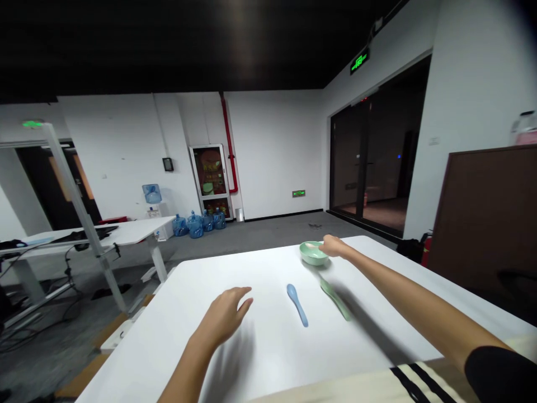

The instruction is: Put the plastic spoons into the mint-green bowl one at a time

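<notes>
- Right hand (333,245) touches the green bowl (313,253) at one o'clock; I cannot tell if it grips. A hard push could tip the bowl.
- Left hand (222,316), open and empty at eleven o'clock, could bump the blue spoon (297,304).

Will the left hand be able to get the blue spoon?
Probably yes. The left hand is open and sits just beside the blue spoon on the white table, and nothing seems to stand between them.

White-walled office (272,151), grey carpet (251,240).
</notes>
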Tool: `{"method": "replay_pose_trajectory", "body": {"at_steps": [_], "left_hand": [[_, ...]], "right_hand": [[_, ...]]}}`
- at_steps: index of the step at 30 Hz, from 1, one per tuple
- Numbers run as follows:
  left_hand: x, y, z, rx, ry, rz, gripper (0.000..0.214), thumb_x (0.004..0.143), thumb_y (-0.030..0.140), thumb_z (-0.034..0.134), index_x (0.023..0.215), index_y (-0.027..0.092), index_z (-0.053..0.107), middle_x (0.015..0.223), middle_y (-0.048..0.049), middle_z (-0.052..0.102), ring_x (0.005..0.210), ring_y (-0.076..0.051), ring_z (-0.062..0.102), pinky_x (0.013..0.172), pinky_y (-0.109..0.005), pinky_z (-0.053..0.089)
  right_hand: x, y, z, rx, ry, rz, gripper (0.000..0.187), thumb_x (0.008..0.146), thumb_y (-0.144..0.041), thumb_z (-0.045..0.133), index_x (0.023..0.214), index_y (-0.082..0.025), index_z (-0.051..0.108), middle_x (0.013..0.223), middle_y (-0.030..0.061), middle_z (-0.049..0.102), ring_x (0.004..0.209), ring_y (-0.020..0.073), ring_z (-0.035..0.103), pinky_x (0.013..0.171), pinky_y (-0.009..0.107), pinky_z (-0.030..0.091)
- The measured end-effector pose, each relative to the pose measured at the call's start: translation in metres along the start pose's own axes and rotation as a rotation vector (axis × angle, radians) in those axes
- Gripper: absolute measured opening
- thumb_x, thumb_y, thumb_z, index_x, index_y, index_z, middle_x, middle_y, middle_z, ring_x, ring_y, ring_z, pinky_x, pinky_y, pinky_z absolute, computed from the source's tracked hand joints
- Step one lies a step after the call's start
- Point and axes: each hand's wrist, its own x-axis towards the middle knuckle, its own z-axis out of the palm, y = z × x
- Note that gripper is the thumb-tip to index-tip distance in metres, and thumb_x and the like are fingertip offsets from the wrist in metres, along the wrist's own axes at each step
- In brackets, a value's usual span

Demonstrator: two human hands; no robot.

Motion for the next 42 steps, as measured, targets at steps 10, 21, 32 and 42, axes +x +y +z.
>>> {"method": "replay_pose_trajectory", "body": {"at_steps": [10,21,32,42], "left_hand": [[-0.004,0.000,0.001,0.014,-0.010,-0.013,0.051,0.093,0.053,0.036,0.129,0.024,0.059,0.131,-0.0066,0.063,0.123,-0.027,0.055,0.099,-0.038,0.043],[-0.005,-0.004,0.002,0.005,-0.007,0.001,0.052,0.093,0.054,0.036,0.129,0.024,0.059,0.130,-0.0067,0.063,0.121,-0.027,0.056,0.099,-0.038,0.043],[-0.003,-0.005,0.004,0.000,-0.006,-0.002,0.051,0.093,0.055,0.036,0.128,0.026,0.059,0.130,-0.0064,0.063,0.121,-0.027,0.056,0.098,-0.038,0.043],[-0.004,-0.003,0.001,0.009,-0.018,-0.013,0.052,0.093,0.055,0.035,0.129,0.026,0.058,0.131,-0.0061,0.063,0.123,-0.027,0.054,0.099,-0.039,0.043]], "right_hand": [[-0.087,-0.025,0.020,0.211,-0.423,-0.090,0.024,0.072,-0.032,0.061,0.058,-0.012,0.064,0.065,0.0083,0.070,0.042,0.0071,0.046,0.039,0.019,0.036],[-0.106,-0.030,0.073,0.317,-0.520,-0.037,0.012,0.065,-0.022,0.060,0.061,-0.011,0.059,0.061,0.0073,0.070,0.039,0.0069,0.046,0.036,0.020,0.035],[-0.118,-0.032,0.078,0.198,-0.592,-0.062,0.010,0.064,-0.018,0.058,0.060,-0.010,0.061,0.060,0.0075,0.068,0.041,0.0090,0.051,0.042,0.021,0.044],[-0.124,-0.036,0.077,0.173,-0.627,-0.079,0.008,0.065,-0.016,0.059,0.061,-0.010,0.060,0.058,0.0067,0.066,0.046,0.0111,0.054,0.046,0.023,0.047]]}}
